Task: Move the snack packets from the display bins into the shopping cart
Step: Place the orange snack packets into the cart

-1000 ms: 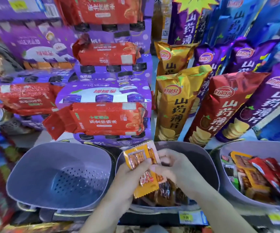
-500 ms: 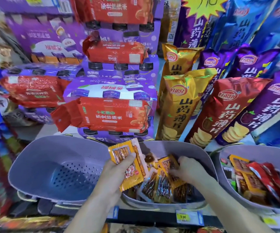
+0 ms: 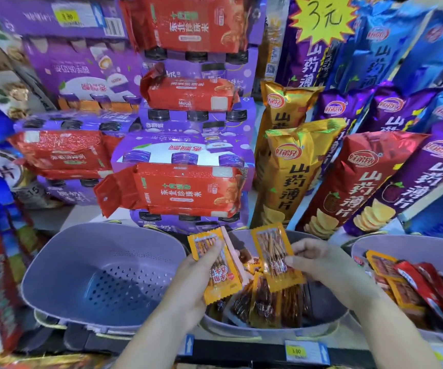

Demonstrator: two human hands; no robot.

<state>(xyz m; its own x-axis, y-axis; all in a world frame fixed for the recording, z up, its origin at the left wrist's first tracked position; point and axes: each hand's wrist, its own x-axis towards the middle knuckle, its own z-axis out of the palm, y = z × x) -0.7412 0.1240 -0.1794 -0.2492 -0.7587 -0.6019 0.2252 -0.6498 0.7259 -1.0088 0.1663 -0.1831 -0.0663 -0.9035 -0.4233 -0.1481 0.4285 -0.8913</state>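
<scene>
Three grey display bins line the shelf front. The middle bin [image 3: 321, 323] holds several orange and brown snack packets [image 3: 263, 304]. My left hand [image 3: 196, 278] grips a small stack of orange packets [image 3: 221, 272] above that bin's left rim, thumb across the front. My right hand [image 3: 319, 262] pinches one more orange packet [image 3: 275, 257] by its right edge, lifted upright over the bin. The shopping cart is out of view.
The left bin [image 3: 68, 267] shows only its perforated floor. The right bin [image 3: 412, 249] holds red and orange packets. Behind stand tall chip bags [image 3: 292, 177], red rice packs [image 3: 183, 193] and purple drink cases. Price tags run along the shelf edge [image 3: 297, 351].
My right hand, which was down among the packets in the middle bin, has lifted one orange packet out. My left hand kept its stack and stayed near the bin's left rim.
</scene>
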